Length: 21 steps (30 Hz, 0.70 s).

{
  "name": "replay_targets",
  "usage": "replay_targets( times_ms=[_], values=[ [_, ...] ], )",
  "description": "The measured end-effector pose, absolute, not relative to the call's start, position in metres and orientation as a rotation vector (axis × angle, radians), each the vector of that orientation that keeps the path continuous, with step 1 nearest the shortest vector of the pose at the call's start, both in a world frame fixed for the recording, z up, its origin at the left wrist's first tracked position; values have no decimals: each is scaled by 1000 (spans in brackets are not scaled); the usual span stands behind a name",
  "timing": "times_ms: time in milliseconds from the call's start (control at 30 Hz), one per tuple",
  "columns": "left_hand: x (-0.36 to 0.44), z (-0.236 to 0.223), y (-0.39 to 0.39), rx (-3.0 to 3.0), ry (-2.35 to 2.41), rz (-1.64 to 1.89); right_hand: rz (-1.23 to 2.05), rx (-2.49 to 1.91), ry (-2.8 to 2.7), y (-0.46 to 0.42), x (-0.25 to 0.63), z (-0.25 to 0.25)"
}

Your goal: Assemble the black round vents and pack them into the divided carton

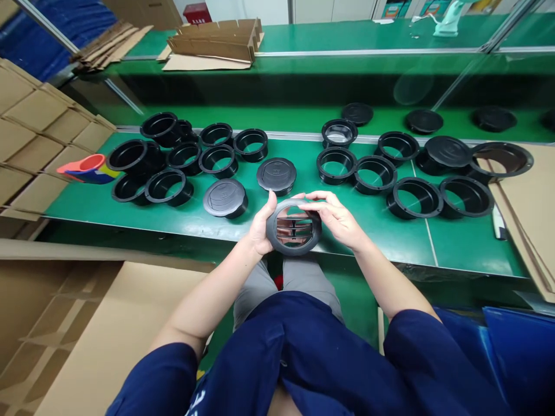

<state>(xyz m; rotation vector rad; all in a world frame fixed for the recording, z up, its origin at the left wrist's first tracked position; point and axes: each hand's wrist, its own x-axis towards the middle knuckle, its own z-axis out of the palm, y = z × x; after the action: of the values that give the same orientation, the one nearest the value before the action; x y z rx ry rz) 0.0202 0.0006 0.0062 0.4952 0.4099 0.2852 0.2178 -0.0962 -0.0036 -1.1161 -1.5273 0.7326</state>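
Item: black round vent ring [294, 227] with louvre slats across its opening, being held upright at the near edge of the counter [381, 222], above the person's lap. The left hand [261, 226] is cupping its left rim, fingers closed round the back and thumb lying over the top; the right hand [336, 216] is gripping the upper right rim, fingers [313, 205] curling over the edge.

Surface: green counter, running left to right, with a metal strip along its far edge and a second green level lying beyond it.

On the counter, just beyond the ring: two black round caps [225, 198] lying flat, each bearing a moulded mark too small to read. Far left: a cluster of black open rings [169, 186] sitting touching one another. Right: more black rings [417, 197] sitting in loose rows, some capped. Far level: several black discs [424, 121] lying well apart.

Left edge: a red and blue tool [89, 168] resting against cardboard divider grids [39, 138]. Near left: an open cardboard carton [65, 323] with divider cells showing; contents cannot be told. Far: folded cardboard dividers [214, 40] lying stacked. Right: flat cardboard sheets [531, 214] overhanging the counter.

No writing is readable.
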Motion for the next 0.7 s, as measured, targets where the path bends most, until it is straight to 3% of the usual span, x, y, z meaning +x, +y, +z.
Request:
replay_targets(
  times_ms=[267,500,700],
  values=[
    [30,6,8,476,462,256,686,-1185,-1536,-99,225,-18],
    [45,0,12,368,667,306,219,-1366,-2138,-101,218,-21],
    [65,7,12,405,648,279,334,-1480,-2216,-90,218,-3]
  ],
)
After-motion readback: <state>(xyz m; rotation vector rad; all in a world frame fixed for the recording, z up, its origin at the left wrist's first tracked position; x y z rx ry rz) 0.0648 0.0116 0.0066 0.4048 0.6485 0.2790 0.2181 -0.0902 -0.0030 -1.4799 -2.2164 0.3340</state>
